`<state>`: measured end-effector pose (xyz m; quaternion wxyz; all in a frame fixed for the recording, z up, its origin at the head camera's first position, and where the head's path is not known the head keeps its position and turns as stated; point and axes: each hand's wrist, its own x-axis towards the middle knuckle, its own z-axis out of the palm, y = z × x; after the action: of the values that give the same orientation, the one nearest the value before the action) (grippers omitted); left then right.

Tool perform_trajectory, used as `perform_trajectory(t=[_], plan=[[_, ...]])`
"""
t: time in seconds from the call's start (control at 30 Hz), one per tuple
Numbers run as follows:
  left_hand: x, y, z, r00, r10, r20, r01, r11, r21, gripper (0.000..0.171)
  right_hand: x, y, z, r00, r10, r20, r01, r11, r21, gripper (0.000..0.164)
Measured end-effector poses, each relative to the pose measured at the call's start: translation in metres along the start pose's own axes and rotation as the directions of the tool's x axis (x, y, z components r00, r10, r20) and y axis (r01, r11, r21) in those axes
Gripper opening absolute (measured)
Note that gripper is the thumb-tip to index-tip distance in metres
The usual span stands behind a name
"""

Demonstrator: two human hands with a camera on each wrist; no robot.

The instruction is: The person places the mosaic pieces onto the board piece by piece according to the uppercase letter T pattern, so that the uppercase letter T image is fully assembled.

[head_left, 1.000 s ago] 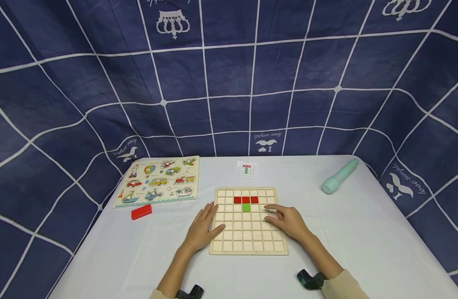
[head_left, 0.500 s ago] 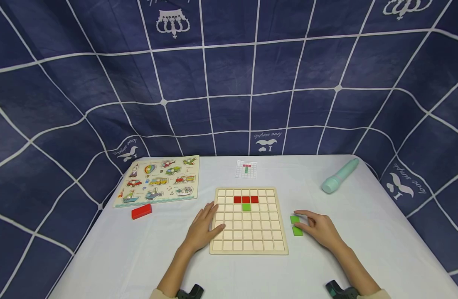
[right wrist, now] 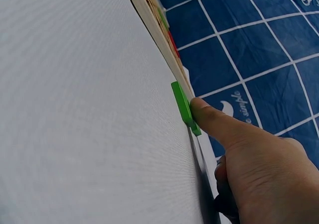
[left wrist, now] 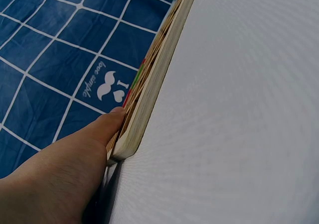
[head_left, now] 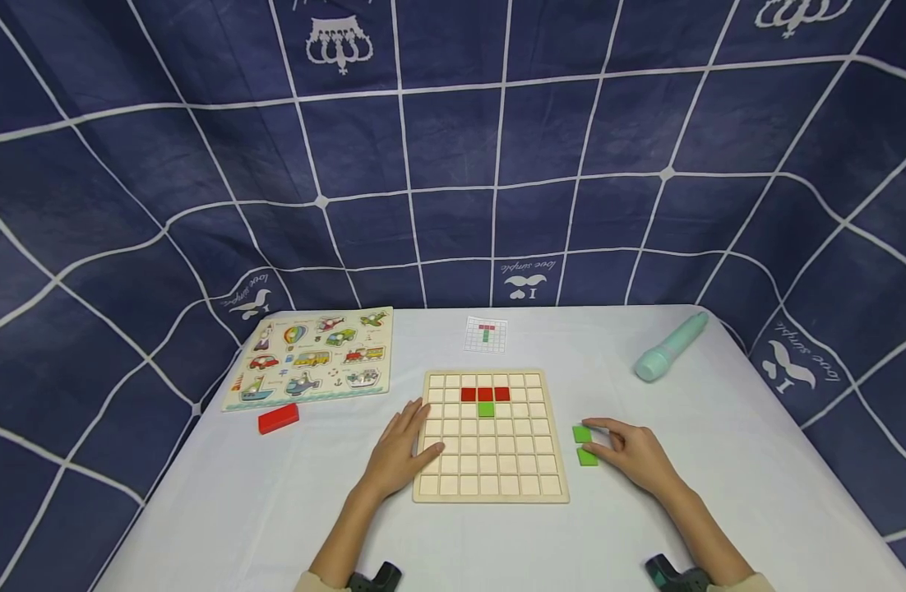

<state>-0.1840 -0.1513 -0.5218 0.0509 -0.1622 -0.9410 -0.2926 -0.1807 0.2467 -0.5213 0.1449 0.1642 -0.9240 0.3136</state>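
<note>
My left hand (head_left: 395, 454) rests on the left edge of a wooden grid board (head_left: 490, 498), thumb on its squares. In the left wrist view, the thumb (left wrist: 107, 127) lies along the board's corner. Three red tiles (head_left: 485, 394) sit in a row on the board, with one green tile (head_left: 486, 409) below the middle one. Right of the board, my right hand (head_left: 634, 452) pinches the farther loose green tile (head_left: 582, 434) on the table between index finger and thumb. The nearer loose green tile (head_left: 588, 458) lies just below the thumb. In the right wrist view, the thumb (right wrist: 212, 118) overlaps green tile edges.
A small pattern card (head_left: 486, 335) lies behind the board. At the back left is a picture puzzle board (head_left: 308, 360), with a red block (head_left: 279, 418) in front of it. A mint-green cylindrical object (head_left: 671, 347) lies at the back right. A blue curtain (head_left: 453, 164) hangs behind the table.
My right hand has moved right, from over the board to the two loose green tiles, and has stayed there for the last half second. The left hand has not moved.
</note>
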Motion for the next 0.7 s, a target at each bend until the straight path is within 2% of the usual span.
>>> perform_trajectory(t=[0.7], plan=[[0.0002, 0.0017, -0.0011, 1.0, -0.003, -0.002, 0.003, 1.0, 0.006, 0.073, 0.0015, 0.0031, 0.0007, 1.0, -0.004, 0.001, 0.004, 1.0, -0.002, 0.038]])
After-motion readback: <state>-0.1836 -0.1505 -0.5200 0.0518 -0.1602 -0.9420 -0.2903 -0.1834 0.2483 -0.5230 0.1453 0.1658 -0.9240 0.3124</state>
